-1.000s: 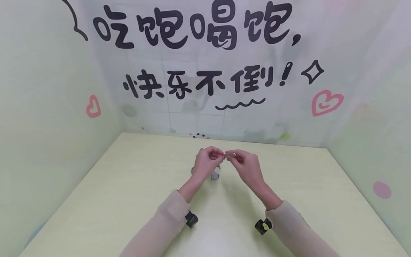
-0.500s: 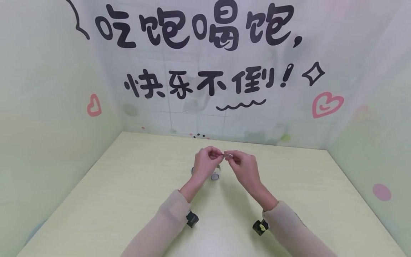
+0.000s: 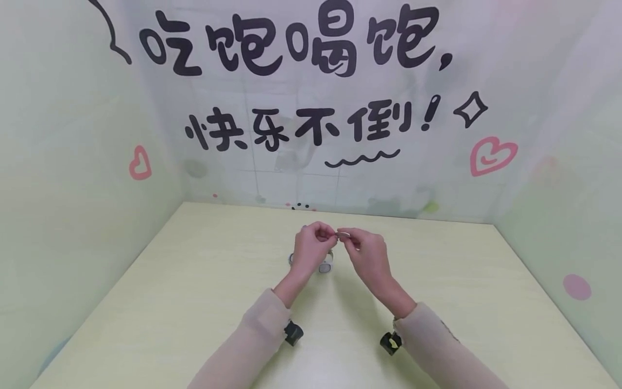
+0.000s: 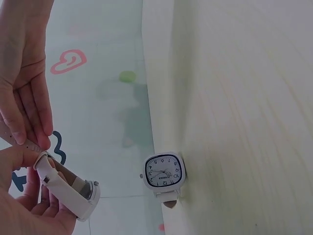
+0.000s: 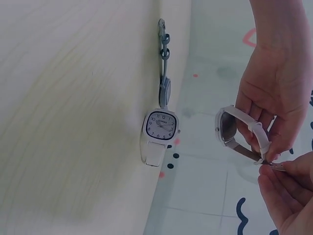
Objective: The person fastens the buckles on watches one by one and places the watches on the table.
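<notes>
My left hand (image 3: 311, 248) holds a wristwatch with a white strap (image 4: 66, 193), its case hanging in the curl of the fingers. The strap is looped, with the buckle end at the left fingertips. My right hand (image 3: 370, 256) pinches the free strap end (image 3: 343, 234), which shows small holes in the left wrist view. Both hands' fingertips meet close together in the air above the table. In the right wrist view the held watch's case (image 5: 226, 126) shows its dark back side. My left hand partly hides the things behind it in the head view.
On the table (image 3: 204, 302) below the hands lies a second white watch (image 5: 161, 126) with a square, numbered dial. Beside it lies a blue-grey watch (image 5: 165, 90) on its side. A printed backdrop (image 3: 418, 183) rises along the table's back edge.
My right hand has shifted slightly left, closer to the left hand, and less of the strap end shows past the right fingers. The left hand stays nearly still.
</notes>
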